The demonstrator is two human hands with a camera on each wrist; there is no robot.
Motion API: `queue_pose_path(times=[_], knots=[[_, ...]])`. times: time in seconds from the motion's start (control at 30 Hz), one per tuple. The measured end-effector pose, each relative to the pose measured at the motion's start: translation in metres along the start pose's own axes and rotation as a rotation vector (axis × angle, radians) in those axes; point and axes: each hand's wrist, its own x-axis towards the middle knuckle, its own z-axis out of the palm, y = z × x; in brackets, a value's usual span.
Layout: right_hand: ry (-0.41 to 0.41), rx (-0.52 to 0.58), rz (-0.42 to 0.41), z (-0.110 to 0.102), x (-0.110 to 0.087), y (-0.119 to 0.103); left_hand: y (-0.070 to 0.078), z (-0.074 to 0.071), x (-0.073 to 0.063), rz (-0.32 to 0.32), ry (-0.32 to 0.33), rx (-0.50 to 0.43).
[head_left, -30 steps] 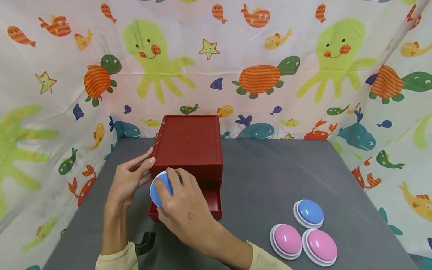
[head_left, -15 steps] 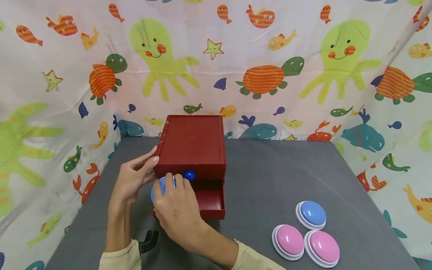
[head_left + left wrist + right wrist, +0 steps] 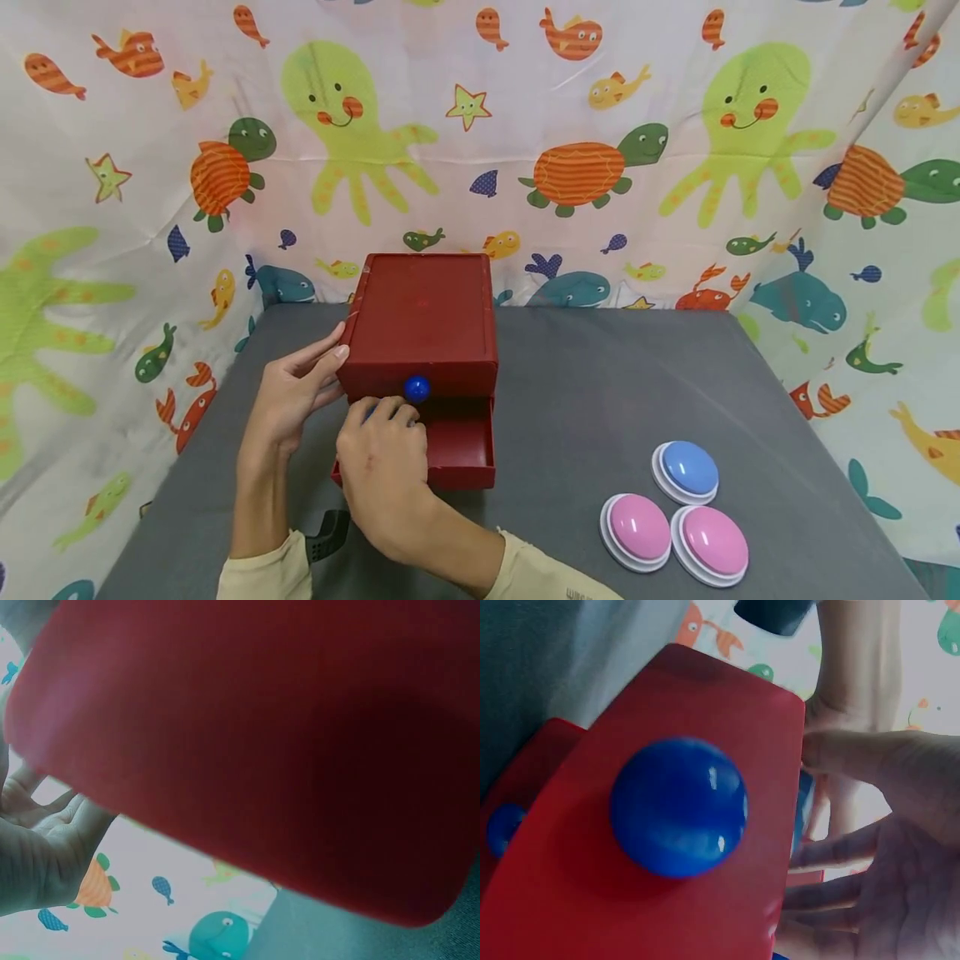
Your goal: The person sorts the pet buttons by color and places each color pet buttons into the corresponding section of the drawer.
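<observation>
A small red drawer cabinet (image 3: 420,308) stands on the grey table, its lower drawer (image 3: 467,446) pulled out. My left hand (image 3: 288,400) rests with extended fingers against the cabinet's left side; the left wrist view shows this hand (image 3: 49,851) beside the red wall. My right hand (image 3: 386,479) reaches into the drawer's left part and grips a blue dome button. Most of that button (image 3: 802,806) is hidden by the hand and drawer front; a blue sliver shows in the right wrist view. A blue knob (image 3: 417,388) sits on the upper drawer, another knob (image 3: 679,806) on the lower.
To the right on the table sit another blue dome button (image 3: 688,468) and two pink ones, a left pink button (image 3: 639,527) and a right pink button (image 3: 712,542), all with white bases. A sea-animal curtain (image 3: 465,167) hangs behind and at both sides.
My right hand has lowered the blue dome button from above the drawer's left edge into the drawer, bringing the upper knob into sight. The left hand has stayed at the cabinet's side.
</observation>
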Motion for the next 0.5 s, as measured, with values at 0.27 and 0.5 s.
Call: queue_pose_path(times=[0.27, 0.5], knots=[[-0.163, 0.058, -0.001, 0.002, 0.011, 0.005, 0.001, 0.0, 0.002, -0.008, 0.007, 0.003], [-0.264, 0.119, -0.068, 0.01, 0.019, 0.003, -0.001, -0.001, 0.002, 0.01, 0.003, -0.037]])
